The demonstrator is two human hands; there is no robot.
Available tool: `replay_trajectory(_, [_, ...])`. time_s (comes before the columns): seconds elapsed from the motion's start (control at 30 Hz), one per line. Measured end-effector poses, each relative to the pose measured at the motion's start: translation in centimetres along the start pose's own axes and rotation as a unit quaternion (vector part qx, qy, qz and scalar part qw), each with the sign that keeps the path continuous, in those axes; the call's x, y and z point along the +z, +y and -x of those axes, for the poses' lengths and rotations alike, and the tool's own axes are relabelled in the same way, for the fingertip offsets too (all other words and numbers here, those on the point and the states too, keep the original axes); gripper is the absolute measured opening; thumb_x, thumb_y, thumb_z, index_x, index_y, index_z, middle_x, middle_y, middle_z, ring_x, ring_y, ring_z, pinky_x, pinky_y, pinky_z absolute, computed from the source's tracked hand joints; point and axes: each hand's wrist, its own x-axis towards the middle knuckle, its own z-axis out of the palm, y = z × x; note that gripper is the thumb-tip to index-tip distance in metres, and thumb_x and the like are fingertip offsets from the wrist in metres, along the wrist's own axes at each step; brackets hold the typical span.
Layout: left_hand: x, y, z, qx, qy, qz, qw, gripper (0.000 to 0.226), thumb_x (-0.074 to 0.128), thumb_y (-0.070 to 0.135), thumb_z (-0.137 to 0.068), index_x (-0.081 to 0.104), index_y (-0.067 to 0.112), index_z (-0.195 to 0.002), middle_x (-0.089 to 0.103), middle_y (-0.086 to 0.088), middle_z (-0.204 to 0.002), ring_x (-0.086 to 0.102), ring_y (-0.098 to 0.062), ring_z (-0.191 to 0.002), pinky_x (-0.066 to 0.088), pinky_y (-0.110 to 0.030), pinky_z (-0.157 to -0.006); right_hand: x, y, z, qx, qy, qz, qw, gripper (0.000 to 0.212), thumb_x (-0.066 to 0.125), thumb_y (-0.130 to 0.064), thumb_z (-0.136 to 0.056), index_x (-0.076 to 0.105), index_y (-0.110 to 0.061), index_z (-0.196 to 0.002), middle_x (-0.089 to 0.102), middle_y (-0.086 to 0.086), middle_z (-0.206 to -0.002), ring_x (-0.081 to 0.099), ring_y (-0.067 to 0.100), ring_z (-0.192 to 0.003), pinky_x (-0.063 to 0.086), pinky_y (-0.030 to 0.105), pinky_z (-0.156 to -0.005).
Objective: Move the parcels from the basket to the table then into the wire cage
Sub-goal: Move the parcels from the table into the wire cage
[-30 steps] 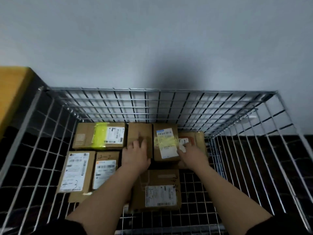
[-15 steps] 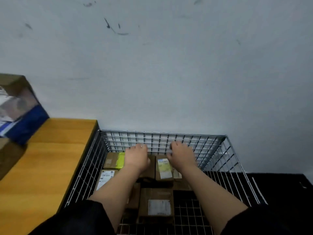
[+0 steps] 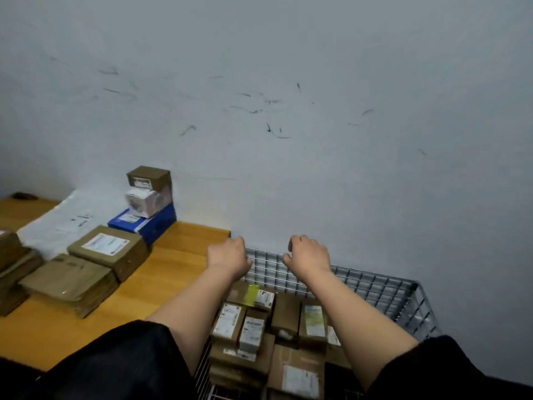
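Parcels (image 3: 253,323) lie flat inside the wire cage (image 3: 375,284), packed edge to edge across its floor with their labels facing up. Most run with their long axis from the near side toward the wall (image 3: 288,111); the one with yellow tape (image 3: 251,294) lies crosswise along the far mesh. Bare mesh floor shows only toward the cage's right side.

Both hands hang above the cage's far rim and hold nothing. The left hand (image 3: 227,256) is over the far left corner, fingers loosely curled downward. The right hand (image 3: 310,256) is just beside it to the right, fingers also bent loosely; whether either touches the wire I cannot tell.

The wooden table (image 3: 178,264) butts against the cage's left side. More brown boxes (image 3: 86,267) sit on it well left of the hands, and a blue box (image 3: 144,223) carrying 2 smaller boxes stands against the wall. Bare tabletop lies between those boxes and the cage.
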Motion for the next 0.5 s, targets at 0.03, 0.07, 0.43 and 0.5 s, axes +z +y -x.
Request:
replay_trajectory(0.03, [-0.5,-1.2,0.2,-0.009,0.003,0.006,1.0,0.045,0.045,0.042,-0.094,0.043,0.015,-0.13,0.055,-0.009,-0.128,0.056,-0.027,-0.117,0.043,-0.033,-0.089,-0.3,-1.1,-0.2,-0.006,0.003,-0.001,1.0,0.037,0.046,-0.034,-0.095,0.051,-0.014,-0.125,0.055,0.008,-0.126,0.054,0.028,-0.116,0.043,0.036,-0.09])
replay_trajectory(0.07, [-0.8,-2.5,0.3,-0.017,0.008,0.011,1.0,0.044,0.046,0.042,-0.094,0.044,0.015,-0.129,0.055,-0.009,-0.127,0.056,-0.027,-0.116,0.044,-0.033,-0.088,-0.5,-2.4,-0.6,-0.014,0.003,-0.001,1.0,0.037,0.046,-0.034,-0.095,0.051,-0.014,-0.125,0.055,0.008,-0.126,0.054,0.028,-0.115,0.043,0.037,-0.089])
replay_trajectory(0.43, [-1.5,-19.4,-2.9,-0.052,0.035,0.0,0.998,0.039,0.044,0.039,-0.093,0.044,0.016,-0.124,0.057,-0.009,-0.121,0.059,-0.028,-0.107,0.044,-0.036,-0.08,0.1,-19.2,-6.4,-0.046,0.01,-0.008,0.999,0.035,0.047,-0.031,-0.093,0.053,-0.014,-0.124,0.057,0.008,-0.124,0.055,0.029,-0.114,0.044,0.035,-0.087])
replay_trajectory(0.5, [-1.7,-22.4,-4.1,-0.052,0.037,-0.003,0.998,0.038,0.044,0.038,-0.093,0.044,0.016,-0.124,0.058,-0.008,-0.121,0.059,-0.027,-0.106,0.044,-0.036,-0.078,0.5,-22.2,-7.5,-0.041,0.006,-0.014,0.999,0.035,0.047,-0.03,-0.093,0.053,-0.014,-0.124,0.057,0.008,-0.124,0.055,0.029,-0.114,0.043,0.035,-0.086])
